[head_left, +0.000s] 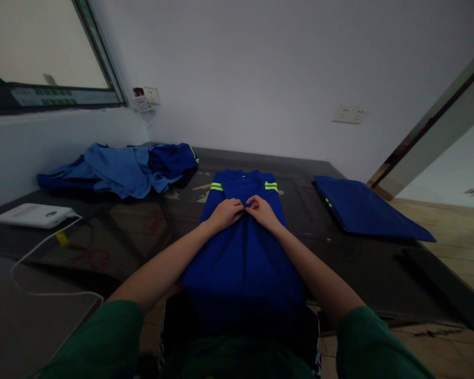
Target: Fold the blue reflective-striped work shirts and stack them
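Note:
A dark blue jacket (245, 263) with yellow-green stripes lies lengthwise before me, its collar at the far end and its lower part hanging over the table's near edge. My left hand (228, 212) and my right hand (260, 210) meet at the jacket's front opening, a little below the collar. The fingers of both hands are bent and pinched together on the cloth at the middle line. Any fastener between the fingertips is too small to make out.
The dark table (150, 231) also holds a heap of blue clothes (122, 166) at the back left and a folded blue garment (367, 208) at the right. A white power bank (35, 215) with a cable (43, 293) is at the left. Sockets (348, 114) are on the wall.

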{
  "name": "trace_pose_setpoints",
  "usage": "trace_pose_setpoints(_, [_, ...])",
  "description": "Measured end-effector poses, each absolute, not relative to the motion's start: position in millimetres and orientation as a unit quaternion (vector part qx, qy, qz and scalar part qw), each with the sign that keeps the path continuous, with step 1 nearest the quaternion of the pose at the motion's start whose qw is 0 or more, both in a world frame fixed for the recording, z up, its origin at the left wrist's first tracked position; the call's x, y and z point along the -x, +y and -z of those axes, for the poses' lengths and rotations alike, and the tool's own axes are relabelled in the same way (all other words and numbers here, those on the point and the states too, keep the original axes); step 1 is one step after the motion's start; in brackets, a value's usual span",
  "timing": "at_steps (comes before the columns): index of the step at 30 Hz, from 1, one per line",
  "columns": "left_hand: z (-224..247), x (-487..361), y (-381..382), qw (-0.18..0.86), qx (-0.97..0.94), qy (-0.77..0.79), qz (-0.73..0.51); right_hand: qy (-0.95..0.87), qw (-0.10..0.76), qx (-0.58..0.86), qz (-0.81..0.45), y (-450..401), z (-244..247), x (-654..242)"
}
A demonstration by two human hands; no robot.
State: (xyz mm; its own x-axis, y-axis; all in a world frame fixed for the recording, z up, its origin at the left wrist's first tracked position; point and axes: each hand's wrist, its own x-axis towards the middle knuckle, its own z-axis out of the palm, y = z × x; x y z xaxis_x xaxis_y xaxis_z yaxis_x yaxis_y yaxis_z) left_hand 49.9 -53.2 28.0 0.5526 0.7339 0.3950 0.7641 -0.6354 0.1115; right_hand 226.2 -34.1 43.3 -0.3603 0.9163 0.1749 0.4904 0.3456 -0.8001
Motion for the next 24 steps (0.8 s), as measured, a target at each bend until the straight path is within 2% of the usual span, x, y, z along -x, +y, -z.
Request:
trace_pose_setpoints(3, [-27,-45,-50,0.002,0.891,-0.398,0.218,-0.759,0.302,0.439,-0.374,-25,-42,-236])
trace_pose_setpoints(8, [-31,-37,-49,-0.075,0.9,-0.37,0.219,-0.859,0.262,0.396,-0.19,-18,-42,-248])
trace_pose_setpoints(11, [-33,-35,-49,-0.107,0.894,-0.375,0.218,-0.888,0.214,0.379,-0.149,-14,-38,-244])
trace_pose_setpoints(24, [-26,-39,-50,-0.124,0.885,-0.404,0.194,-0.853,0.133,0.496,-0.095,-20,-25,-226])
